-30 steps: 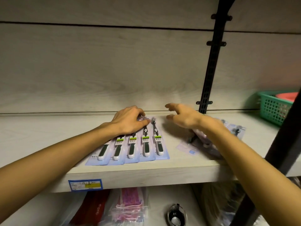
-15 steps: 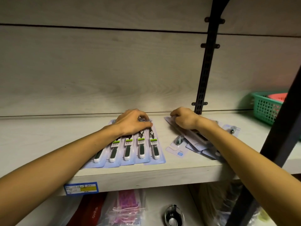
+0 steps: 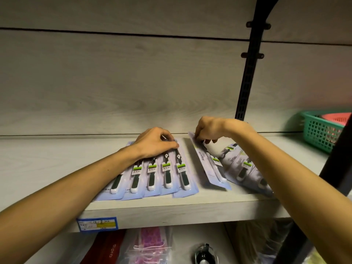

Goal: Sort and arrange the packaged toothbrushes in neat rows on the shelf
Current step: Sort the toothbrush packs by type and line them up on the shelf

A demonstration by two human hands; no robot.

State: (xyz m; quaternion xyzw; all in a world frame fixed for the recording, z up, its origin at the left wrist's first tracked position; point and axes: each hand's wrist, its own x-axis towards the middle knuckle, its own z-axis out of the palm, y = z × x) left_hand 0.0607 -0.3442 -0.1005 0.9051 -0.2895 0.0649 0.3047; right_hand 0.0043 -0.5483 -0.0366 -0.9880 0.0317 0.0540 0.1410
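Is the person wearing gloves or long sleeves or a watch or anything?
No. The left hand and right hand wear no gloves, and both forearms show no sleeves. No watch, bracelet or ring shows on either, though the fingertips are partly hidden.

The tilted toothbrush pack (image 3: 204,161) carries a lengthwise printed word on its card, too blurred to read. Similar lengthwise print shows on the packs of the pile (image 3: 239,161) to its right, also illegible. Each of the 5 packs in the row (image 3: 152,174) bears a green-and-white sticker with small dark characters that cannot be made out. The shelf-edge price tag (image 3: 96,224), blue-bordered with a yellow field, shows print too faint to read. On the lower shelf, a red bag (image 3: 112,252) carries pale lettering that appears to read "otto".
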